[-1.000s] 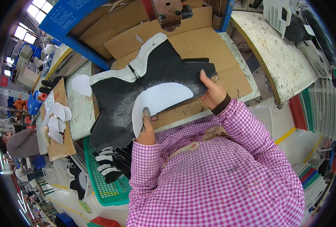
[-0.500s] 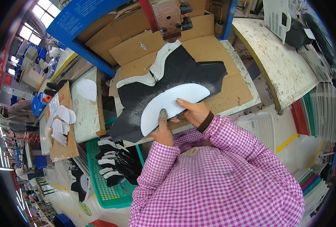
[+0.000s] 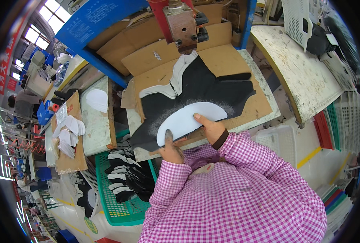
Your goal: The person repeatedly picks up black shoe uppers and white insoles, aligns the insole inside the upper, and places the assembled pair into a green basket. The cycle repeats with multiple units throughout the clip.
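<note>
A white curved pad lies on a black shoe upper with white trim, spread flat on a cardboard-covered bench. My left hand presses its thumb on the pad's near left end. My right hand presses fingers on the pad's near edge at the right. Both sleeves are pink checked. A red and grey press head hangs above the upper's far end.
A green basket at lower left holds several black and white uppers. More white pads lie stacked on a side board at left. A worn white table and white baskets stand right. Another person sits far left.
The view has tilted up, so the bench sits more central. My right hand slid from the upper's right edge onto the white pad; both hands now hold it down over the upper.
</note>
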`<state>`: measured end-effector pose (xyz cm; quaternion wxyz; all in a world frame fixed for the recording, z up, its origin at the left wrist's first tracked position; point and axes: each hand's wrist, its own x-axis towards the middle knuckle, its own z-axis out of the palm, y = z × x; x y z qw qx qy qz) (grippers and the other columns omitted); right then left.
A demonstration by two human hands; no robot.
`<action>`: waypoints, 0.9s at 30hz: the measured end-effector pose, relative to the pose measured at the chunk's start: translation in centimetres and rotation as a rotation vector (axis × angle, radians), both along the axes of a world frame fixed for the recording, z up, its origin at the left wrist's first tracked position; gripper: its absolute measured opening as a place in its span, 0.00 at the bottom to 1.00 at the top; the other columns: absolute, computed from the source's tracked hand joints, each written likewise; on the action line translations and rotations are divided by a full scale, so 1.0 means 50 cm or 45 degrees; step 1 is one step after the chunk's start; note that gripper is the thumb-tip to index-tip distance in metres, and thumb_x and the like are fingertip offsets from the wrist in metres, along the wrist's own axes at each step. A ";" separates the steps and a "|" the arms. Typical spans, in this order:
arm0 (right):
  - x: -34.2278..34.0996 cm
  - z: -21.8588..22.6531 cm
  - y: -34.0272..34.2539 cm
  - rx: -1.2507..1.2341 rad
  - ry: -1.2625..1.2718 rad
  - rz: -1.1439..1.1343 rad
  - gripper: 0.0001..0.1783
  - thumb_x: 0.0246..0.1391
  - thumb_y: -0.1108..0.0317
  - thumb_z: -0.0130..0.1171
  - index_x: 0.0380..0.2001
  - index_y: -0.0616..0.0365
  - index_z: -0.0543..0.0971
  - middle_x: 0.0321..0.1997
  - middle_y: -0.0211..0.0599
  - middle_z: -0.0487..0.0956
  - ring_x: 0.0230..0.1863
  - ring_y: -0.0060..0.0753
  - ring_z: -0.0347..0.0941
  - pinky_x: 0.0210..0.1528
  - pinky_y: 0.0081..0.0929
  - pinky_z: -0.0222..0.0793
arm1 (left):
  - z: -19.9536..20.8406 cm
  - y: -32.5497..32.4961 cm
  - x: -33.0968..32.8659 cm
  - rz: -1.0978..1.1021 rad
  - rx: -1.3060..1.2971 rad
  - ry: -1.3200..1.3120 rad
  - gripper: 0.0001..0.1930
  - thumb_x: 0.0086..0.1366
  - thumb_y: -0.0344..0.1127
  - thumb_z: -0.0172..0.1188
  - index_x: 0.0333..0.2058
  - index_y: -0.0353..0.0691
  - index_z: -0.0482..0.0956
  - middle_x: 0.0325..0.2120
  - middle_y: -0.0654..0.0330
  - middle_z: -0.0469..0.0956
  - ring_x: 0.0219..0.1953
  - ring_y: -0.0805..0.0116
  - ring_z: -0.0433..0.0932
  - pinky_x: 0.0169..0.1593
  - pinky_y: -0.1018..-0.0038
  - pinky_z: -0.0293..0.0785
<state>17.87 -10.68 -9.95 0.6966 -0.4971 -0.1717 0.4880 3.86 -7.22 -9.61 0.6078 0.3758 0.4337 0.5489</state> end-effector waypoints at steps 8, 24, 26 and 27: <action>-0.044 -0.011 0.068 0.493 -1.494 0.124 0.28 0.43 0.74 0.59 0.52 0.62 0.71 0.42 0.55 0.78 0.40 0.52 0.77 0.42 0.34 0.74 | -0.034 -0.017 -0.019 -0.290 0.700 1.693 0.19 0.60 0.30 0.54 0.48 0.25 0.72 0.38 0.43 0.77 0.37 0.51 0.79 0.40 0.66 0.74; -0.033 -0.017 0.128 0.142 -0.393 0.204 0.16 0.57 0.66 0.56 0.46 0.65 0.75 0.45 0.37 0.78 0.46 0.32 0.74 0.49 0.30 0.69 | 0.034 0.047 -0.116 0.095 0.567 0.559 0.13 0.64 0.30 0.54 0.45 0.29 0.72 0.43 0.45 0.74 0.39 0.55 0.77 0.37 0.66 0.77; -0.046 -0.004 0.122 0.141 -0.882 0.210 0.16 0.58 0.68 0.54 0.46 0.67 0.75 0.46 0.40 0.78 0.46 0.35 0.74 0.50 0.29 0.68 | 0.033 0.050 -0.116 0.034 0.258 0.056 0.14 0.64 0.28 0.53 0.47 0.27 0.70 0.43 0.48 0.74 0.37 0.60 0.78 0.32 0.72 0.81; -0.052 0.006 0.119 0.154 -1.129 0.225 0.19 0.54 0.69 0.56 0.48 0.66 0.73 0.47 0.43 0.77 0.46 0.38 0.75 0.48 0.30 0.69 | 0.034 0.049 -0.113 0.076 0.285 0.036 0.16 0.64 0.26 0.52 0.49 0.26 0.67 0.43 0.49 0.73 0.36 0.62 0.78 0.31 0.75 0.83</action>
